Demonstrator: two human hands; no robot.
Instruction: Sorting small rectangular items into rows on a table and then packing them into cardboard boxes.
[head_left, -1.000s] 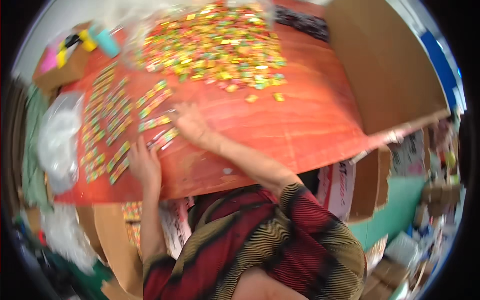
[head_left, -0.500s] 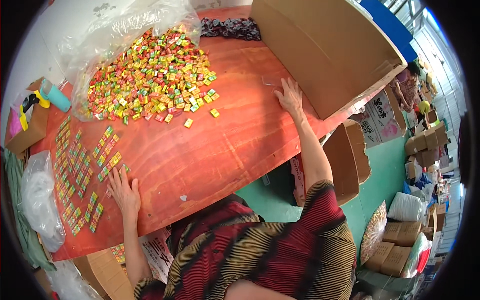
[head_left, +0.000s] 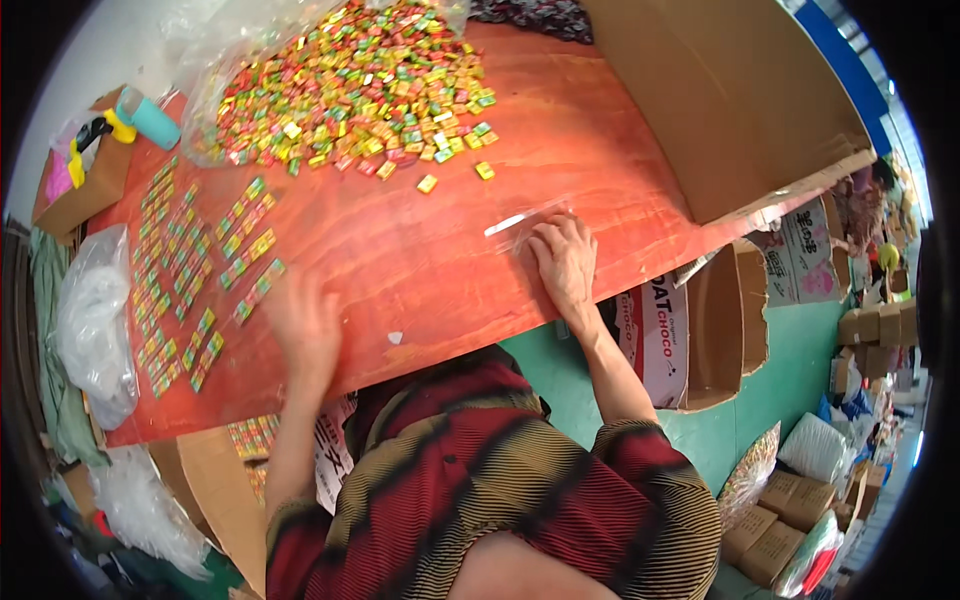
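My right hand (head_left: 566, 262) rests on the red table with its fingers bent down onto a small clear plastic bag (head_left: 512, 226), gripping its near end. A bright strip of glare lies along the bag's left part. Blurred by motion, my left hand (head_left: 305, 325) hovers over or on the table with fingers stretched and nothing seen in them. Beside it lie short rows of small wrapped candies (head_left: 262, 290), red, yellow and green. A big heap of the same candies (head_left: 370, 85) spreads at the back, partly on a clear plastic sheet.
A large cardboard box (head_left: 740, 110) stands on the table's right side. At the left edge are a small carton (head_left: 90, 185), a teal cup (head_left: 150, 118) and a bundle of clear plastic (head_left: 95, 325). An open carton (head_left: 715, 325) stands below the table at right.
My right hand has come nearer and left, from lying flat by the big box to gripping the clear bag. My left hand has moved right, away from the candy rows. The view has shifted.
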